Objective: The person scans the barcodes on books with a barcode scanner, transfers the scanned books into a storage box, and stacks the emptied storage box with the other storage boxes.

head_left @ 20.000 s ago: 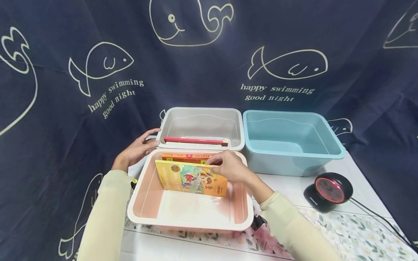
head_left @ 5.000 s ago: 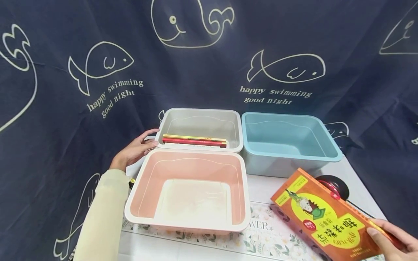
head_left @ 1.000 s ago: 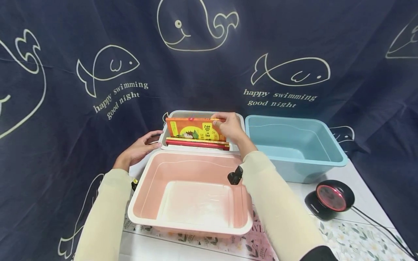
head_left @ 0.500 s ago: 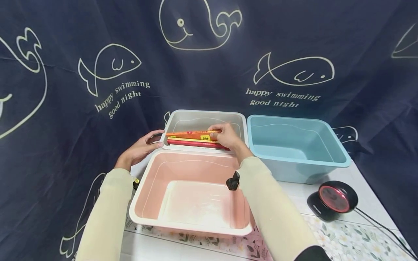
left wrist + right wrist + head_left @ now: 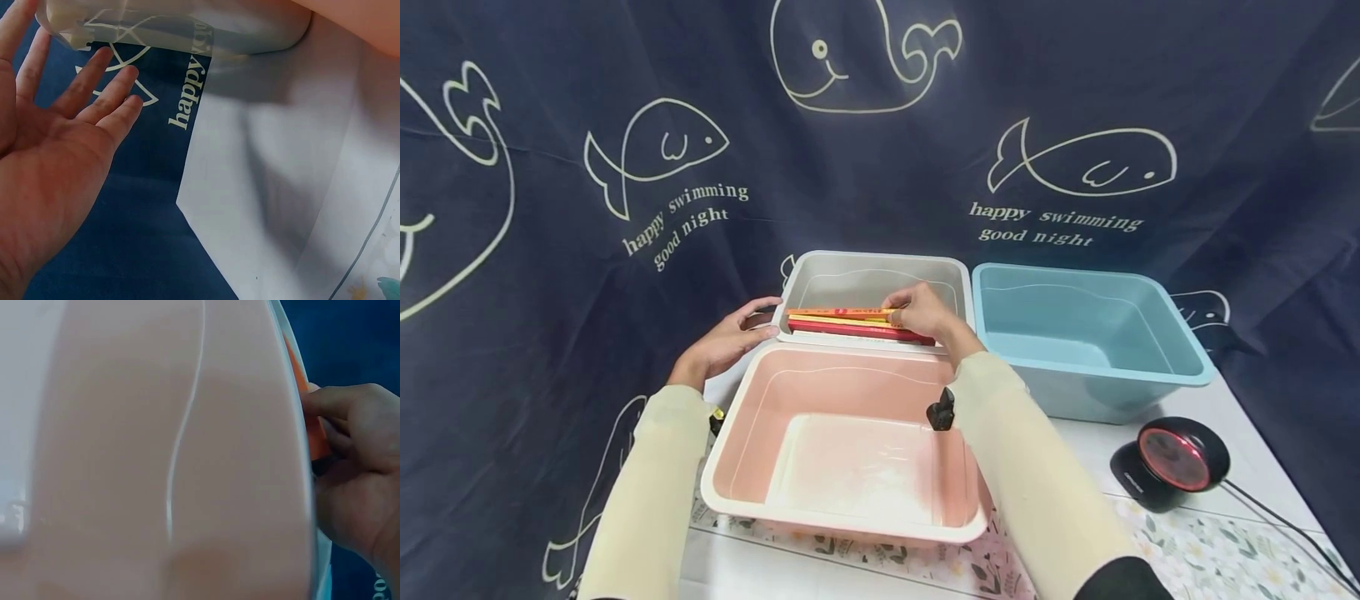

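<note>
My right hand [image 5: 925, 315] pinches the top edge of an orange book [image 5: 838, 313] at its right end. That book stands low inside the grey bin [image 5: 880, 287], just behind a yellow book [image 5: 823, 321] and a red book [image 5: 850, 331]. In the right wrist view, thumb and fingers of the right hand [image 5: 362, 431] meet at the orange book [image 5: 317, 440], partly hidden by the pink bin's wall. My left hand [image 5: 730, 342] is at the grey bin's left side, fingertips right at its rim. The left wrist view shows the left hand [image 5: 62, 150] with fingers extended.
The pink bin [image 5: 842, 383] stands in front of the grey one, with no books inside. A blue bin [image 5: 1086, 375] stands at right. A black device with a round red-lit face [image 5: 1174, 460] and a cable sits on the table [image 5: 745, 567]. A dark curtain [image 5: 880, 183] hangs behind.
The yellow book has gone from the pink bin to the grey bin. The orange book, held out at right five seconds ago, has been lowered into the grey bin. The left hand stays put.
</note>
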Tool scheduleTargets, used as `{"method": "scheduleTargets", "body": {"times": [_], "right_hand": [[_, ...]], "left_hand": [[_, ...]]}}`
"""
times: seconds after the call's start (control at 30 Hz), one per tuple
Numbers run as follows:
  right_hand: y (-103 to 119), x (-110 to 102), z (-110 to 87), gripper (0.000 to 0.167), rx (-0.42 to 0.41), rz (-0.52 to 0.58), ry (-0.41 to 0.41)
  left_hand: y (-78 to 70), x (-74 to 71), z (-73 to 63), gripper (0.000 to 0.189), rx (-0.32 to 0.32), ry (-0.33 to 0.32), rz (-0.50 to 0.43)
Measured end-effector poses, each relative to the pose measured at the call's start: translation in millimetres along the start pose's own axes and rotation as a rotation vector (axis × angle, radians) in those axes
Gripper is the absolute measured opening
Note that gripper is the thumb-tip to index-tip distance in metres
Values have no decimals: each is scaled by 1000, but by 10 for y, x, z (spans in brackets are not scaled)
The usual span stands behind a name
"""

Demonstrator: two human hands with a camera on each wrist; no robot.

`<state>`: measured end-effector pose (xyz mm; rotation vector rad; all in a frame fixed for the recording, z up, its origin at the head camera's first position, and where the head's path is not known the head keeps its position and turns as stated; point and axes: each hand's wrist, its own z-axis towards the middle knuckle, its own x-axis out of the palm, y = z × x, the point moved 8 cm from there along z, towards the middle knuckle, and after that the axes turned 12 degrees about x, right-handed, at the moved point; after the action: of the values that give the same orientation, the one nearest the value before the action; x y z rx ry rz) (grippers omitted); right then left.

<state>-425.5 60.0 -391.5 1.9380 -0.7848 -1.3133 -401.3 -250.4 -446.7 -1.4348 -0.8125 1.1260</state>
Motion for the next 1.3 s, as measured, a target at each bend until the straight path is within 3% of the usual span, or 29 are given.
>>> {"method": "scheduleTargets", "body": {"times": [0.17, 0.4, 0.57, 1.3], "right_hand": [[-42, -10, 15, 23, 28, -60, 34], [-187, -39, 72, 22, 182, 9, 59], [-224, -30, 100, 23, 224, 29, 66], [-61, -62, 38, 26, 91, -40, 75]], "left_hand": [[4, 10, 4, 70, -3, 1, -12], [6, 10, 10, 70, -2, 3, 2], [23, 8, 2, 69, -3, 1, -4], [19, -1, -27, 71, -14, 3, -10]]}}
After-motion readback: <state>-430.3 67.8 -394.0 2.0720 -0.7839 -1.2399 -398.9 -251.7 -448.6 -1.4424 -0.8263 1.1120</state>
